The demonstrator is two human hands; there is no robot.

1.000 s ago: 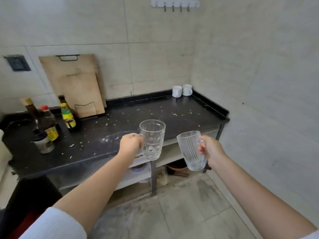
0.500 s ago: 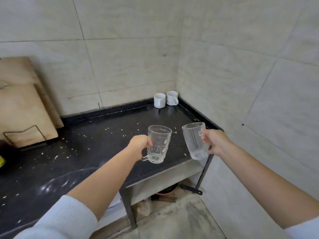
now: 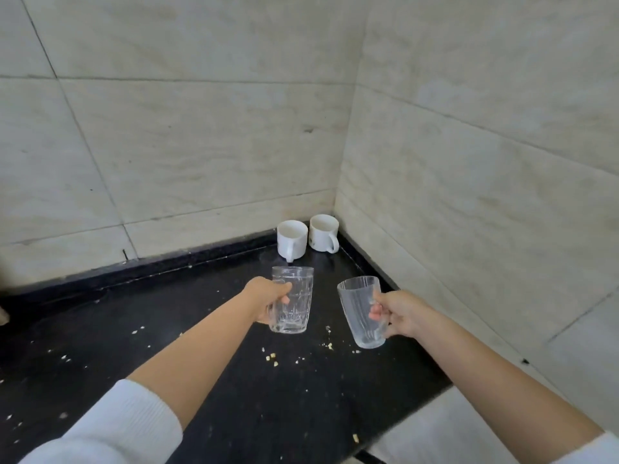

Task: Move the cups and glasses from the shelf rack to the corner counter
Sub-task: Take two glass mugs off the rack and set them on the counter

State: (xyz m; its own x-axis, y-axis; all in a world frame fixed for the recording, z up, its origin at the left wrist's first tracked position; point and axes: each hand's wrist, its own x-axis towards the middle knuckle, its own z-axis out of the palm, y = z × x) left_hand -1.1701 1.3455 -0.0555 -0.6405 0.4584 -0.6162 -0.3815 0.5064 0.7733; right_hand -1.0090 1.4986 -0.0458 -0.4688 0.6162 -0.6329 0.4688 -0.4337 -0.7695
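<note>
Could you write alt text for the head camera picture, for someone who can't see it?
Two bare hands each hold a clear glass mug, left hand and right hand, over a crumb-strewn black counter. Two white ceramic mugs stand in the tiled corner beyond.

We see a black counter (image 3: 201,329), glossy, speckled w/ pale yellowish crumbs (image 3: 272,358). Its raised back edge is black too. Wall tiles (image 3: 201,145) are off-white/cream w/ faint beige veining & thin dark grout lines. In the corner, two plain white mugs: the left white mug (image 3: 292,239) has no marking we can make out; the right white mug (image 3: 323,232) carries a small dark mark low on its side, too small to read. The left glass mug (image 3: 294,299) is clear w/ a faceted, dimpled pattern. The right glass mug (image 3: 360,311) is clear w/ fine vertical ribs. Both sleeves (image 3: 110,426) are white w/ a fine ribbed knit.
</note>
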